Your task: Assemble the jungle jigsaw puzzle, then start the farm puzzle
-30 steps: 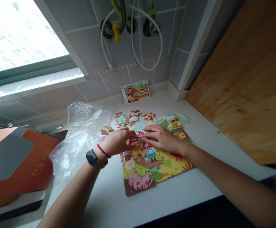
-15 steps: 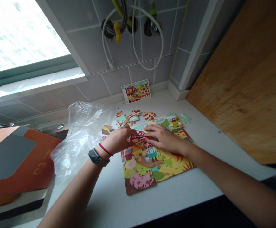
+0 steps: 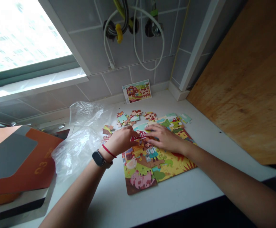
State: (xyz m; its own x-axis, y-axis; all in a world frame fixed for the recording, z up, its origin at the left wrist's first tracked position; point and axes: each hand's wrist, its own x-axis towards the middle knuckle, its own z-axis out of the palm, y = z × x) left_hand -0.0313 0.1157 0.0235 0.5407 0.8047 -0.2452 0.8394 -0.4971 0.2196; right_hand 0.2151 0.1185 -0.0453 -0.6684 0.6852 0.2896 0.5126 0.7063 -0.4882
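A farm jigsaw puzzle (image 3: 157, 158), partly assembled, lies on the white counter, with a pink pig at its lower left corner. My left hand (image 3: 123, 138) is bent over its upper left part, fingertips closed on a red barn piece (image 3: 141, 134). From the right, my right hand (image 3: 163, 136) rests on the puzzle with its fingers spread beside the barn. Several loose pieces (image 3: 122, 119) lie behind the puzzle, among them a brown-spotted one (image 3: 150, 116). More pieces (image 3: 107, 129) are left of it, partly hidden by my left hand.
A small farm picture card (image 3: 138, 91) leans on the tiled wall. Clear plastic wrapping (image 3: 80, 139) lies left of my left hand, beside an orange and grey box (image 3: 45, 158). A wooden panel (image 3: 244, 82) stands at the right. Cables (image 3: 163, 47) hang above.
My left hand and wrist have shifted slightly to the right and the fingertips have moved a little at the barn piece. My right hand has hardly moved.
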